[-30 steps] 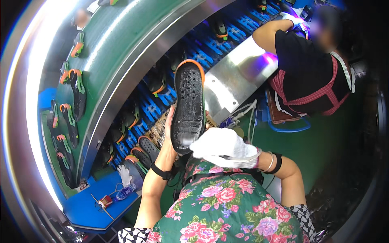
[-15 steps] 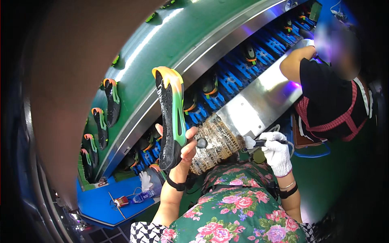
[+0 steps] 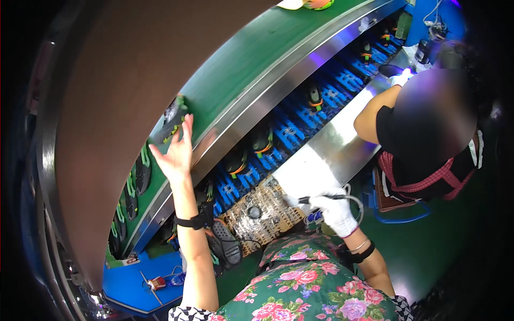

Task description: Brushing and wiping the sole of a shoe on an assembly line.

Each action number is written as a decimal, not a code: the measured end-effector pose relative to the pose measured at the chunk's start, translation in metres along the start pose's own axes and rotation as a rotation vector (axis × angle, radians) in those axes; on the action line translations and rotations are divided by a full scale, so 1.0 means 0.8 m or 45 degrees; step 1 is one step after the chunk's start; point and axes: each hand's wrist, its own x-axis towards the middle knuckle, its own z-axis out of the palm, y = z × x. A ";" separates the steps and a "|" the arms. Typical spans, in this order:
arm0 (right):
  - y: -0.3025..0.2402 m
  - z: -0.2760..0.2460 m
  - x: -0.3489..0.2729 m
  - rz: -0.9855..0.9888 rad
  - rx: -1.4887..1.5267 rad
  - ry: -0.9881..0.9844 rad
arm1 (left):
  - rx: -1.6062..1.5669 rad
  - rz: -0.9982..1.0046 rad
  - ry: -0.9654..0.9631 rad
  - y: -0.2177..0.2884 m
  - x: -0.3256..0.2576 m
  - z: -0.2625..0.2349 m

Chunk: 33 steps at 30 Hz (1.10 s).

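Here, left hand raised, fingers spread and released, just beside shoe on green belt; gloved right hand clenched around pen tool, kept ready above patterned mat.

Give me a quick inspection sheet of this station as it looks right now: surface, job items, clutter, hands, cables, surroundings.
Surface: green conveyor belt curving above a steel bench.
Job's things: black shoe with green trim lying on the belt at the left hand's fingertips; more shoes sit on blue racks.
Clutter: patterned pad and a black shoe sole at the bench edge.
Grippers: left hand bare, open, raised to the belt; right hand gloved white, gripping a thin black tool.
Cables: a cord loops from the tool.
Surroundings: a co-worker in a black top reaches to the bench under violet light.
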 end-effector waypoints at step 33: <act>-0.040 -0.088 -0.035 -0.174 0.219 0.251 | 2.624 -0.072 -0.269 -0.406 0.502 0.037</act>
